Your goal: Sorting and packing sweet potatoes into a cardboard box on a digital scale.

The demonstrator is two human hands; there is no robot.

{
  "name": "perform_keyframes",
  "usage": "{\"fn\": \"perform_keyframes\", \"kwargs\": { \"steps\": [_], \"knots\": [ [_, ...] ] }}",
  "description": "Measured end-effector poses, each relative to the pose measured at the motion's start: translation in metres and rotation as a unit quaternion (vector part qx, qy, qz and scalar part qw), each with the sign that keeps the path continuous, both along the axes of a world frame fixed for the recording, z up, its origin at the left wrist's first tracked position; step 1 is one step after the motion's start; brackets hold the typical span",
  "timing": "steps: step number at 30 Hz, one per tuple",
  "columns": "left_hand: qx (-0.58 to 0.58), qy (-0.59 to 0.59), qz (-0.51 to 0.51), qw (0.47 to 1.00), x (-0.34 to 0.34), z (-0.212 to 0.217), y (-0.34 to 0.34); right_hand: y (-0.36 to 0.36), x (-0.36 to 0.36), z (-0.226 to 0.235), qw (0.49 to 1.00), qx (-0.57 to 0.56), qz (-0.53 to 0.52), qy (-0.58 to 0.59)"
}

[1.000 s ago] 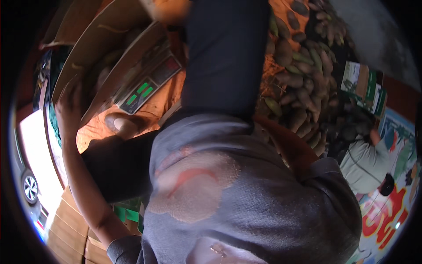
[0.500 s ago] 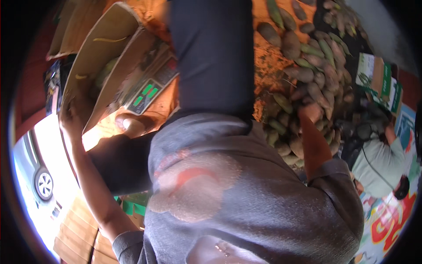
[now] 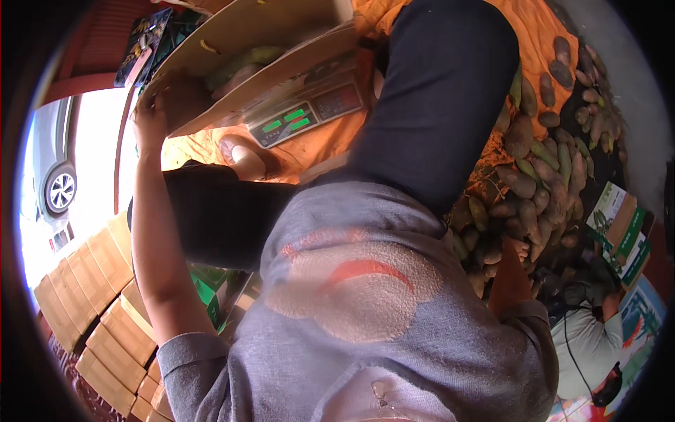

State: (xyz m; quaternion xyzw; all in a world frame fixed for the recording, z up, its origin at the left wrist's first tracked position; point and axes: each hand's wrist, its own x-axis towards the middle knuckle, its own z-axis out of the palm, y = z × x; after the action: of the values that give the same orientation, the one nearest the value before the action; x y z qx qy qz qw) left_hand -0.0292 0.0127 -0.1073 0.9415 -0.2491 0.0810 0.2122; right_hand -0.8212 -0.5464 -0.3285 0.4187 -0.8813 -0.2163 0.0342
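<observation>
My left hand [image 3: 150,118] grips the near corner of an open cardboard box [image 3: 281,28]. The box rests on a digital scale [image 3: 304,112] with green displays and holds a few green and pale fruits [image 3: 242,62]. My right hand [image 3: 522,247] reaches down past my grey shirt into a heap of brown and green oval fruits [image 3: 534,176] on an orange cloth [image 3: 541,35]. Its fingers are largely hidden among the fruits, so what they hold is unclear. My dark trouser legs [image 3: 436,91] lie between the scale and the heap.
Stacked brown cartons [image 3: 91,316] stand at the lower left, with a parked car [image 3: 56,186] beyond them. Green and white boxes [image 3: 620,226] lie at the right. Another person in a white top [image 3: 587,344] is at the lower right.
My left hand has stayed on the box corner. My right hand has come back from higher in the fruit heap to its near edge, close to my body.
</observation>
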Motion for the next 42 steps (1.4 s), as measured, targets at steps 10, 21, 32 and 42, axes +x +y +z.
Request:
{"fn": "perform_keyframes", "kwargs": {
  "steps": [10, 21, 32, 42],
  "knots": [
    [-0.078, -0.009, 0.016, 0.997, 0.005, 0.014, -0.003, 0.024, 0.06, 0.011, 0.997, -0.009, 0.019, -0.078],
    [-0.001, 0.073, -0.172, 0.982, -0.027, 0.069, -0.076, -0.043, 0.244, 0.109, 0.747, -0.209, 0.529, -0.345],
    [0.168, 0.165, -0.22, 0.947, -0.051, 0.052, -0.077, 0.035, 0.607, 0.398, 0.428, -0.19, 0.713, -0.521],
    [0.158, 0.144, -0.253, 0.943, -0.057, 0.042, -0.072, 0.247, 0.774, 0.3, 0.103, 0.199, 0.913, -0.341]
  ]
}}
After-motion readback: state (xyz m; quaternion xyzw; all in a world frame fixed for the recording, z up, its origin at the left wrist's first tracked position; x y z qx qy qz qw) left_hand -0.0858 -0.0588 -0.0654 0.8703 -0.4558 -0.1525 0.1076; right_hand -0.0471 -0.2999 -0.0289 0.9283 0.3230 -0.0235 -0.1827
